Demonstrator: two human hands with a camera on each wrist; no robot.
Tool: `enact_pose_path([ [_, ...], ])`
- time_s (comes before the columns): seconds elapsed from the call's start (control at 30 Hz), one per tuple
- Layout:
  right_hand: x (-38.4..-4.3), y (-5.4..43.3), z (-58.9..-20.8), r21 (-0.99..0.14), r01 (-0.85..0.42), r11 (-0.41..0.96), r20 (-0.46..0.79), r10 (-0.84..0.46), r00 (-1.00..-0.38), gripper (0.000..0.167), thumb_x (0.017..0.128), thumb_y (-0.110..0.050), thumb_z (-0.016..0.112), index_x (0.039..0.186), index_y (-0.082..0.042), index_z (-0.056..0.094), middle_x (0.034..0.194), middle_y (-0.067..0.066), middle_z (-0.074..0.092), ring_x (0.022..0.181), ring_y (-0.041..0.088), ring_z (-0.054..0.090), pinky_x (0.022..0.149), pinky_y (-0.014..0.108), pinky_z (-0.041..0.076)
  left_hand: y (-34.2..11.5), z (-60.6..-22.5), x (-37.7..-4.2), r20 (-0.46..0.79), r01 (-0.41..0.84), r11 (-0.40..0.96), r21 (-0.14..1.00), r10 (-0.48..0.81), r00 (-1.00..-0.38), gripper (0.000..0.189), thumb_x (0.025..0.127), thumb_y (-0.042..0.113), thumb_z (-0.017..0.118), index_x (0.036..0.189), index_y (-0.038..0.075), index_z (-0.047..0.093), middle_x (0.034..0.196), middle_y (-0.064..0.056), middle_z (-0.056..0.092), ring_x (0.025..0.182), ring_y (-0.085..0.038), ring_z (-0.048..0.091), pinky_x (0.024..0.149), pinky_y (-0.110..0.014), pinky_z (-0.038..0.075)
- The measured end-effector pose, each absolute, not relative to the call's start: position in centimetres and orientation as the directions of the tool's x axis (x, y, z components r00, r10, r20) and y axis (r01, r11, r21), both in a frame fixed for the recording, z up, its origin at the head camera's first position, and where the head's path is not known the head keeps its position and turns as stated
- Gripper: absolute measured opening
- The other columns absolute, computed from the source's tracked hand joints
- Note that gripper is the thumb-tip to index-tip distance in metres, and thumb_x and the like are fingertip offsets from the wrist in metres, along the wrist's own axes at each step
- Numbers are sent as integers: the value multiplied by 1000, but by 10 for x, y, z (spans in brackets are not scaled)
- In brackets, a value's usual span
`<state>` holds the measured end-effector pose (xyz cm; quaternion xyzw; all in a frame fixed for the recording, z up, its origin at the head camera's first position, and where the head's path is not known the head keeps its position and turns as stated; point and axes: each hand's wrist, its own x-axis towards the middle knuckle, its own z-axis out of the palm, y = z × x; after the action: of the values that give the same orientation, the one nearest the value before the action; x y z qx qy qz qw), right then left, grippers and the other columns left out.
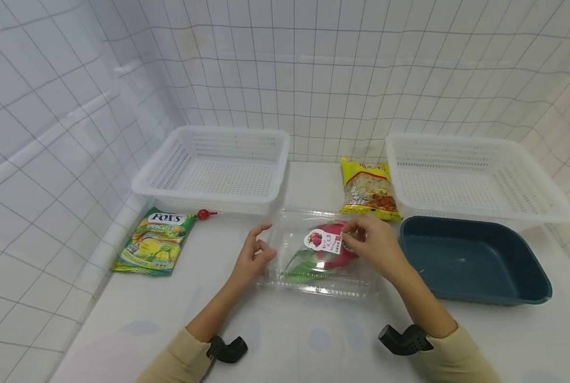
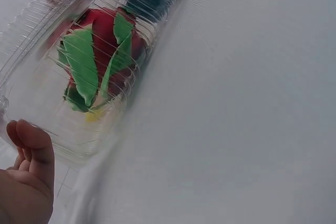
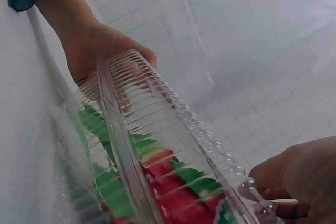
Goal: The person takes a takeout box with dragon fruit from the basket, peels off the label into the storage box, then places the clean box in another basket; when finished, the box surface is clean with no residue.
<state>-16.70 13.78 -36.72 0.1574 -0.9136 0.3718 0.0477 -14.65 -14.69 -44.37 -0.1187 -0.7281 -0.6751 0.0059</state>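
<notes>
As right grip (image 1: 377, 242) pinches white label (image 1: 322, 241), clear ribbed box (image 1: 288, 234), red-green fruit (image 2: 98, 56) inside, left grip (image 1: 251, 258) relaxed

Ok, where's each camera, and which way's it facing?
Head: on the head, facing forward-down at the clear box; left hand, right hand, forearms show.
Left wrist: on that wrist, facing the box; left hand, part of the right.
Right wrist: on that wrist, facing the box; both hands.
Both wrist views share the box's red-and-green contents.

Both forearms (image 1: 218, 311) slant forward and inward, left hand (image 1: 250, 258) loosely curved, right hand (image 1: 375, 242) in a pinch
</notes>
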Motion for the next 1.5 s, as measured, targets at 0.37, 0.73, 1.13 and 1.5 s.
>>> enact_pose_path([
  [0.37, -164, 128, -368, -603, -262, 754, 178, -193, -965, 10, 86, -14, 70, 88, -5, 70, 90, 6, 56, 79, 22, 52, 71, 36, 44, -149, -450, -148, 229, 230, -19, 973, 214, -950, 53, 92, 0, 56, 141, 1, 38, 83, -3, 42, 49, -1, 38, 45, -18, 37],
  [0.73, -162, 117, -372, -627, -175, 759, 166, -89, -982, 11, 82, -16, 74, 82, -5, 71, 79, 4, 54, 75, 21, 52, 78, 43, 30, -151, -452, -146, 242, 238, -44, 970, 204, -949, 53, 91, -3, 56, 141, 1, 37, 83, -3, 41, 48, -1, 37, 43, -16, 35],
  [1.13, -157, 110, -385, -665, -351, 659, 405, -76, -911, 9, 71, -8, 74, 72, -7, 65, 68, 1, 56, 65, 16, 51, 59, 31, 43, -150, -455, -146, 266, 259, -62, 964, 212, -940, 53, 91, -3, 56, 140, -1, 36, 83, -3, 42, 48, 0, 38, 43, -15, 36],
  [1.5, -158, 111, -386, -648, -493, 581, 531, -120, -839, 7, 74, -3, 74, 78, -6, 69, 68, -1, 62, 62, 14, 52, 61, 29, 41, -149, -453, -145, 256, 252, -46, 967, 205, -944, 54, 90, -2, 56, 141, 1, 37, 84, -4, 42, 49, -2, 41, 43, -16, 37],
])
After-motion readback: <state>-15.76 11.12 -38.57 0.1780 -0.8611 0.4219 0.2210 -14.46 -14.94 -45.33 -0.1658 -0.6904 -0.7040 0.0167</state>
